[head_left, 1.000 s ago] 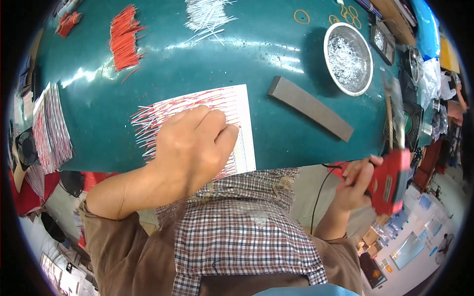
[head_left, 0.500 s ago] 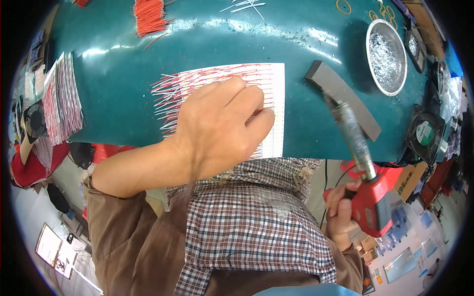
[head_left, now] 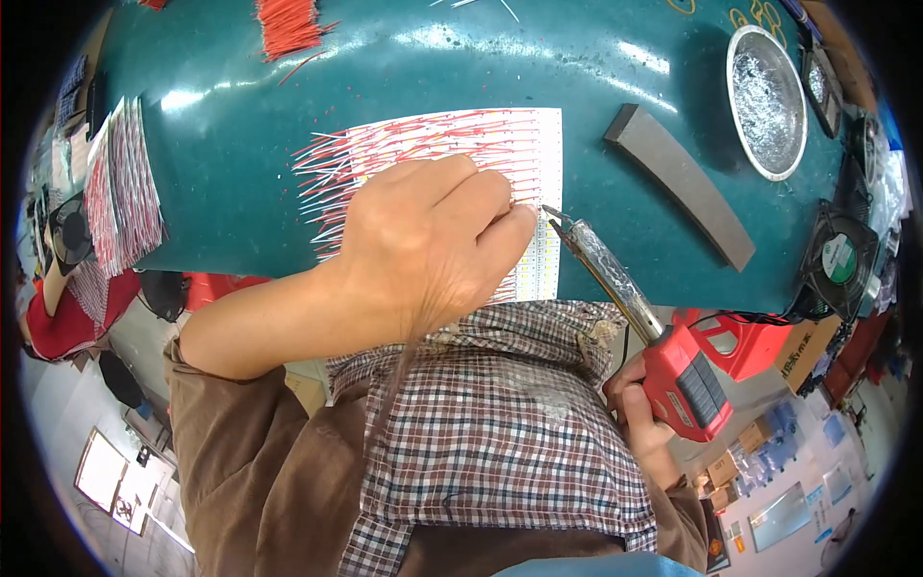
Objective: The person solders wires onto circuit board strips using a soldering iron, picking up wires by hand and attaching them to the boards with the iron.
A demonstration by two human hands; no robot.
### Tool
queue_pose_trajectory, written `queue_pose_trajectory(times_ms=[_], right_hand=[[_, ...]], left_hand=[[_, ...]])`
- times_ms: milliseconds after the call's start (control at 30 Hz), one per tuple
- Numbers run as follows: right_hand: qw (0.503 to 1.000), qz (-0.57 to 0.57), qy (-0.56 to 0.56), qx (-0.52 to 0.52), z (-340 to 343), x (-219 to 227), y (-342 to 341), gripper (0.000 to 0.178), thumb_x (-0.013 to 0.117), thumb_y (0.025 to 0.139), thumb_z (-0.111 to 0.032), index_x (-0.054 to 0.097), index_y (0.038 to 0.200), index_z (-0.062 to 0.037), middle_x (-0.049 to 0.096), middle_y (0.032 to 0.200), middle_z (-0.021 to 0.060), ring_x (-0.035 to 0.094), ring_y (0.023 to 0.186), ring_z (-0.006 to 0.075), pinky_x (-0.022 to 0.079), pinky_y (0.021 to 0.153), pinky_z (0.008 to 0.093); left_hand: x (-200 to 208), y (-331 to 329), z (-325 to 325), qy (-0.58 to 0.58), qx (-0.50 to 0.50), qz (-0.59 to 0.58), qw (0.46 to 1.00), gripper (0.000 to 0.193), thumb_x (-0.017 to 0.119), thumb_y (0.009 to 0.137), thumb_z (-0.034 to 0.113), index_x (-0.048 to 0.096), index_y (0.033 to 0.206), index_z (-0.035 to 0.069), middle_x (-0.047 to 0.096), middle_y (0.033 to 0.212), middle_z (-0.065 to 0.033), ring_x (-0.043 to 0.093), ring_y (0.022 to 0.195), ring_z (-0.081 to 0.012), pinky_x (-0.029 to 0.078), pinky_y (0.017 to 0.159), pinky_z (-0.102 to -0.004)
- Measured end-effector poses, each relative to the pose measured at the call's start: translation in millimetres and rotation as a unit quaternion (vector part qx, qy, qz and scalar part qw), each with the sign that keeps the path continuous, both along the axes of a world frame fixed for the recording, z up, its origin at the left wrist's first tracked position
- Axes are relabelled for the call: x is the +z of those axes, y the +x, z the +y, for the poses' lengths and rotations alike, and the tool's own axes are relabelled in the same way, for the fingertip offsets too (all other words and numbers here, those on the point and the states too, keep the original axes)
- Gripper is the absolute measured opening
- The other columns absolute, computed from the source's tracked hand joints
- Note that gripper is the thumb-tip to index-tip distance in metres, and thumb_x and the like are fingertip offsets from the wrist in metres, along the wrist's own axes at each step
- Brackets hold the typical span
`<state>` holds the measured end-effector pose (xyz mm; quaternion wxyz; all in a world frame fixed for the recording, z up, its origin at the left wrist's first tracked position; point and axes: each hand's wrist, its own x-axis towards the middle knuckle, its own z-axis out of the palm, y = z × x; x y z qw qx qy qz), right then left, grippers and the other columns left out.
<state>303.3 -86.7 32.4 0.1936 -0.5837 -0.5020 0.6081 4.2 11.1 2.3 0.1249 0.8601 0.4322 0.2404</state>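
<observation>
A white circuit board strip panel (head_left: 550,144) lies on the green table, with rows of red and white wires (head_left: 322,178) running across it and past its left edge. Over the panel, my left hand (head_left: 423,240) is closed, fingers curled and thumb pressed to them; what they pinch is hidden. My right hand (head_left: 639,413) grips the red handle of a soldering gun (head_left: 625,288), right of the apron. Its thin metal tip points up and left, over the panel's right edge, close to my left fingertips.
A dark grey bar (head_left: 683,188) lies right of the panel, beyond it a metal bowl (head_left: 766,106) of silvery bits. A small black fan (head_left: 836,255) stands at the table's right edge. Red wires (head_left: 286,27) are bundled at the back; a wired stack (head_left: 123,192) sits left.
My right hand has swung the soldering gun leftward, bringing its tip from over the grey bar to my left fingertips. My left hand has stayed closed over the panel.
</observation>
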Motion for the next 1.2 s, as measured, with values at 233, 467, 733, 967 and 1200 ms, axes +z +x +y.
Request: queue_pose_trajectory(times_ms=[233, 467, 733, 967, 1200], right_hand=[[0.999, 0.027, 0.001, -0.020, 2, -1, -4, 0.009, 0.057, 0.086, -0.009, 0.058, 0.085, -0.0006, 0.053, 0.070, 0.0041, 0.052, 0.063, 0.0146, 0.042, 0.059, 0.0283], [0.999, 0.034, 0.000, -0.014, 2, -1, -2, 0.011, 0.056, 0.087, -0.011, 0.057, 0.085, 0.0001, 0.053, 0.070, 0.0046, 0.052, 0.063, 0.0151, 0.043, 0.060, 0.0282], [0.999, 0.038, 0.016, -0.011, 1, -4, -3, 0.011, 0.058, 0.086, -0.009, 0.058, 0.089, 0.0013, 0.055, 0.073, 0.0056, 0.053, 0.065, 0.0155, 0.045, 0.062, 0.0287], [0.999, 0.008, 0.016, -0.040, 3, -4, -14, 0.019, 0.056, 0.086, -0.019, 0.047, 0.081, -0.0031, 0.048, 0.064, 0.0070, 0.044, 0.051, 0.0136, 0.039, 0.048, 0.0264], [0.997, 0.040, 0.019, -0.065, 1, -2, -13, 0.022, 0.058, 0.085, -0.022, 0.046, 0.080, -0.0032, 0.047, 0.065, 0.0067, 0.041, 0.049, 0.0119, 0.038, 0.046, 0.0260]], left_hand=[[-6, 3, 0, 0.054, 0.006, -0.024, 0.998, 0.027, 0.068, 0.058, 0.007, 0.069, 0.085, 0.004, 0.051, 0.063, -0.0009, 0.051, 0.053, -0.0139, 0.037, 0.042, -0.0271], [-7, 2, 0, 0.040, 0.004, -0.019, 0.999, 0.027, 0.068, 0.059, 0.007, 0.069, 0.085, 0.004, 0.052, 0.063, -0.0012, 0.052, 0.053, -0.0143, 0.037, 0.042, -0.0268], [-2, 3, 0, 0.021, 0.000, 0.007, 1.000, 0.028, 0.067, 0.060, 0.007, 0.068, 0.087, 0.004, 0.052, 0.064, -0.0011, 0.052, 0.054, -0.0149, 0.038, 0.044, -0.0272], [0, 5, 0, 0.006, 0.001, 0.032, 0.999, 0.029, 0.065, 0.059, 0.006, 0.068, 0.087, 0.004, 0.051, 0.065, -0.0006, 0.052, 0.057, -0.0146, 0.039, 0.044, -0.0273], [-1, 6, -1, 0.024, 0.003, 0.035, 0.999, 0.029, 0.064, 0.058, 0.007, 0.068, 0.087, 0.003, 0.051, 0.065, -0.0008, 0.052, 0.056, -0.0146, 0.037, 0.043, -0.0270]])
